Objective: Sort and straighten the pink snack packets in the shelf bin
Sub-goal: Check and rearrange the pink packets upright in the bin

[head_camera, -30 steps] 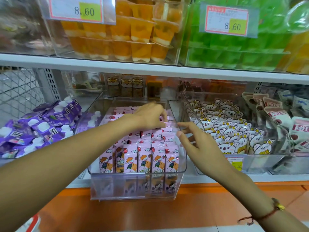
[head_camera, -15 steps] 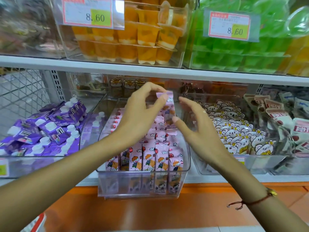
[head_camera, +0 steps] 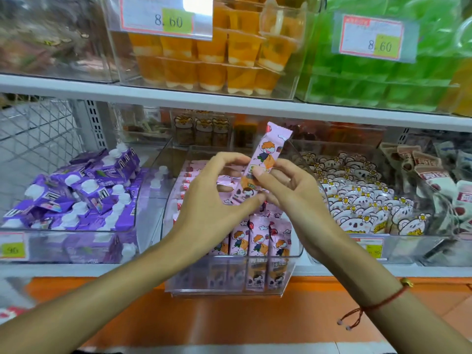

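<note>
One pink snack packet (head_camera: 265,154) with a cartoon child on it is held upright above the clear shelf bin (head_camera: 229,279). My right hand (head_camera: 291,192) pinches its middle between thumb and fingers. My left hand (head_camera: 217,198) holds its lower end with fingertips and thumb. In the bin below, several more pink packets (head_camera: 258,238) stand in rows facing front. Those further back are partly hidden behind my hands.
A bin of purple pouches (head_camera: 76,195) sits to the left and a bin of white bear-print packets (head_camera: 357,203) to the right. The upper shelf (head_camera: 178,95) carries orange jelly cups (head_camera: 219,60) and green ones (head_camera: 383,80) close above.
My hands lifted one pink packet out of the bin. It now faces me upright, and both hands hold it.
</note>
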The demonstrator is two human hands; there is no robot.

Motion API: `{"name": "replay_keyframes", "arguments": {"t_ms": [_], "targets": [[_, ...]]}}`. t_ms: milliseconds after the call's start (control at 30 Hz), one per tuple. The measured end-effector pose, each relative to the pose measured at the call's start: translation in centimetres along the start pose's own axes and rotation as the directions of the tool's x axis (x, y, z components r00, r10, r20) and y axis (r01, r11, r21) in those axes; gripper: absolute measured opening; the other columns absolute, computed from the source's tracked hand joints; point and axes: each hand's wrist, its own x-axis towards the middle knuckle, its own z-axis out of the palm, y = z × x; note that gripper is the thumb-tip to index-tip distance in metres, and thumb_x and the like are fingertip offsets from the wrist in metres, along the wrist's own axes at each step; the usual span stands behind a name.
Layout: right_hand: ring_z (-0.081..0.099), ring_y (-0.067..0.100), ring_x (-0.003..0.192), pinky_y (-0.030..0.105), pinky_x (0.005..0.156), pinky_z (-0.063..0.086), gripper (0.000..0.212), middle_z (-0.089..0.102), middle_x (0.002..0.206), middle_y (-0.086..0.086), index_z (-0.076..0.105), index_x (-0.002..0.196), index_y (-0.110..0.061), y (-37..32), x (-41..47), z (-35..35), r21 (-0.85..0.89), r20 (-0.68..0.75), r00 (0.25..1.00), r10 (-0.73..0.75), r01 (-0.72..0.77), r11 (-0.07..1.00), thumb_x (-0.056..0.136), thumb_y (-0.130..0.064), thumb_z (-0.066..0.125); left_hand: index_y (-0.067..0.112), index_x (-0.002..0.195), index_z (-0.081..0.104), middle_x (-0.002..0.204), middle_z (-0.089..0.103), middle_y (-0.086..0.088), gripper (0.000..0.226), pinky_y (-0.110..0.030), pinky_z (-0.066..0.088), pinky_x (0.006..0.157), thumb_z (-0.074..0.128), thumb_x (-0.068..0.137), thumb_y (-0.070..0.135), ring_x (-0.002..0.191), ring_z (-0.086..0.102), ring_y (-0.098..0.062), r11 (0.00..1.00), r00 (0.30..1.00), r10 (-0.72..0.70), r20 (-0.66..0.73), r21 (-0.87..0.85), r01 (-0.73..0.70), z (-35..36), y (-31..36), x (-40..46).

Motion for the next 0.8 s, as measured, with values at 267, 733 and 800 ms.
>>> {"name": "replay_keyframes", "arguments": {"t_ms": [267, 733, 800], "targets": [[0.060, 0.010, 0.115, 0.026, 0.098, 0.047, 0.030, 0.065, 0.121, -0.001, 0.054, 0.126, -0.017, -0.4, 0.4, -0.6, 0.003, 0.114, 0.993, -0.006, 0.006, 1.000, 0.097, -0.014, 0.048, 0.039, 0.128, 0.040, 0.122, 0.061, 0.018, 0.036, -0.029, 0.049, 0.092, 0.054, 0.097, 0.026, 0.113, 0.057, 0.000, 0.997, 0.990, -0.035, 0.140, -0.070, 0.045, -0.1, -0.9, 0.4], [0.063, 0.004, 0.083, 0.018, 0.074, 0.053, 0.034, 0.064, 0.102, -0.005, 0.054, 0.123, -0.035, -1.0, -0.5, -0.5, -0.367, 0.077, 0.983, -0.166, 0.183, 0.912, 0.094, -0.016, 0.057, 0.034, 0.115, 0.067, 0.107, 0.071, 0.018, 0.025, -0.011, 0.052, 0.069, 0.054, 0.094, 0.037, 0.097, 0.068, 0.000, 0.892, 0.910, -0.280, 0.306, -0.266, 0.364, -0.9, 0.1, 1.1], [0.063, 0.002, 0.068, 0.015, 0.063, 0.051, 0.034, 0.066, 0.085, -0.007, 0.056, 0.125, -0.028, -1.0, -0.3, -0.7, -0.283, 0.011, 0.999, -0.053, 0.054, 0.958, 0.092, -0.021, 0.061, 0.026, 0.110, 0.071, 0.102, 0.075, 0.008, 0.031, -0.017, 0.055, 0.065, 0.057, 0.090, 0.044, 0.092, 0.071, -0.008, 0.771, 0.807, -0.426, 0.409, -0.302, 0.560, -1.2, 0.6, 1.2]]}}
